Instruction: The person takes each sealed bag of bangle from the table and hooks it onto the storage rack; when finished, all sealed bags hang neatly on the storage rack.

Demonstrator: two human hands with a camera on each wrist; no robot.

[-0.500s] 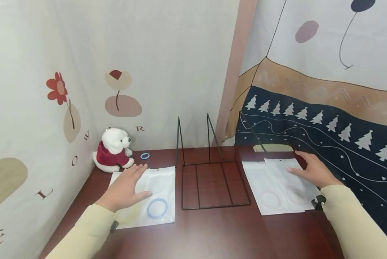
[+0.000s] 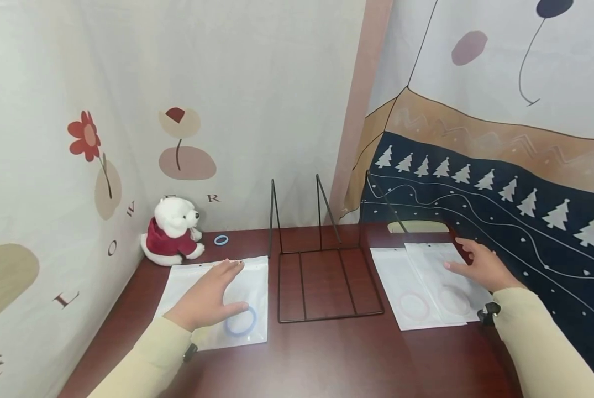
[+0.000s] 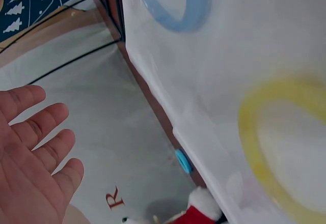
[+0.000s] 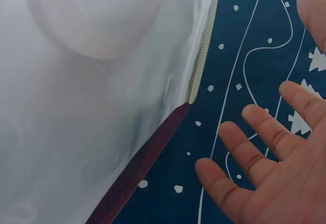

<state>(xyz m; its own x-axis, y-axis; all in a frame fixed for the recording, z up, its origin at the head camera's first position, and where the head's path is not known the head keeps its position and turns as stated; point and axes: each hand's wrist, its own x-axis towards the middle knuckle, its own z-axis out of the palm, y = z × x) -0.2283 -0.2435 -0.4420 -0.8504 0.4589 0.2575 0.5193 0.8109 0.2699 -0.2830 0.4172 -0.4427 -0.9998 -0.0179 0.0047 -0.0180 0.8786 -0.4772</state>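
My left hand (image 2: 209, 298) is spread above a white translucent pouch (image 2: 258, 287) with its fingers straight, holding nothing. A blue ring (image 2: 240, 321) shows in that pouch under my thumb; a yellow ring (image 3: 254, 142) shows beside it in the left wrist view. On the right side, my right hand (image 2: 487, 269) hovers over the edge of two overlapping pouches, fingers relaxed and nothing held. The lower pouch (image 2: 388, 271) contains a pale pink ring (image 2: 414, 305). In the upper pouch (image 2: 428, 262) another pale ring (image 2: 454, 299) shows faintly.
A black wire rack (image 2: 331, 318) stands on the dark red table (image 2: 316, 359) between the pouches. A white plush bear (image 2: 174, 218) in a red coat sits at the back left, near a small blue ring (image 2: 221, 240). A pale yellow comb (image 2: 418, 226) lies at the back right.
My left hand has moved right over the left pouch, and its thumb now overlaps the blue ring. My right hand has shifted only slightly.
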